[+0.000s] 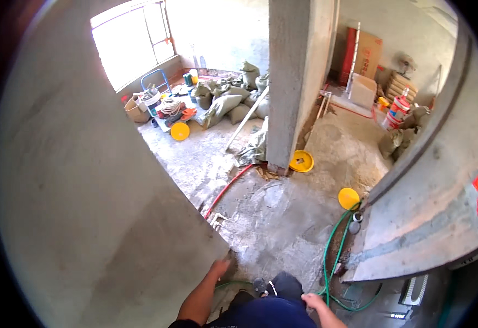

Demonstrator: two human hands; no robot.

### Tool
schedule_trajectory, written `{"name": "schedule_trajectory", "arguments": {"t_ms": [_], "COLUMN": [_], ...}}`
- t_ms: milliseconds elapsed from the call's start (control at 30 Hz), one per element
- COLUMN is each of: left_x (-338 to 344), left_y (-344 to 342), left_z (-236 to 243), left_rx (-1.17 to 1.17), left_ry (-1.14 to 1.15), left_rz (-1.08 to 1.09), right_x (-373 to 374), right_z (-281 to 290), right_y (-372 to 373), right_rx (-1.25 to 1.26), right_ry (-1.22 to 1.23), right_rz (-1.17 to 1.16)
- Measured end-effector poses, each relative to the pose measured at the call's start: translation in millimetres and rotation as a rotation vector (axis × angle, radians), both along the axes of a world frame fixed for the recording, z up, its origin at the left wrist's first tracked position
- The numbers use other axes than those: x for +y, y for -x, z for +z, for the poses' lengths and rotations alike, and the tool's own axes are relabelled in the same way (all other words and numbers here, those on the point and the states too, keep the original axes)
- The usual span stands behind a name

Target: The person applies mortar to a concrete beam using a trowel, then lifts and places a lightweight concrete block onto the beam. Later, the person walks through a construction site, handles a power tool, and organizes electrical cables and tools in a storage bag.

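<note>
The left hand (pixel 218 268) presses its fingers on the large grey plastered wall (pixel 85 191); the right hand (pixel 313 299) hangs half open, holding nothing, near the green hose (pixel 332 257). Farther off, a shallow yellow plastic basin (pixel 302 161) holds a small grey lump; a brown cardboard box (pixel 136 111) sits far left, contents unclear.

Left hand (pixel 218 269) outstretched, fingers loosely curled; right hand (pixel 314 301) low, half-closed.

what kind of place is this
Most likely a building site, indoors: a room still under construction. The walls and pillar are bare cement, filled sacks are piled by the window, and a green hose runs over the rough floor.
</note>
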State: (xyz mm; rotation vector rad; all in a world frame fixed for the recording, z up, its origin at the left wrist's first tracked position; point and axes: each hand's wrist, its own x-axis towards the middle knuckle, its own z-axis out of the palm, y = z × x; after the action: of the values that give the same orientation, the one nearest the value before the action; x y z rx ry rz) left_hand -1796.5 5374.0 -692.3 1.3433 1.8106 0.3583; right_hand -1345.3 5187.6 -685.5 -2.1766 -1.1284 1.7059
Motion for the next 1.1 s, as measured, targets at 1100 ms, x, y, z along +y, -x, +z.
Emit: {"name": "schedule_trajectory", "arguments": {"t_ms": [1100], "left_x": [471], "left_y": [193], "left_z": [-44], "left_rx": [-0.17], "left_ry": [0.855], "left_rz": [0.662], "right_x": [1000], "right_z": [-1], "right_y": [185], "right_rx": [-0.169], "right_ry": [0.222], "right_rz": [0.228]}}
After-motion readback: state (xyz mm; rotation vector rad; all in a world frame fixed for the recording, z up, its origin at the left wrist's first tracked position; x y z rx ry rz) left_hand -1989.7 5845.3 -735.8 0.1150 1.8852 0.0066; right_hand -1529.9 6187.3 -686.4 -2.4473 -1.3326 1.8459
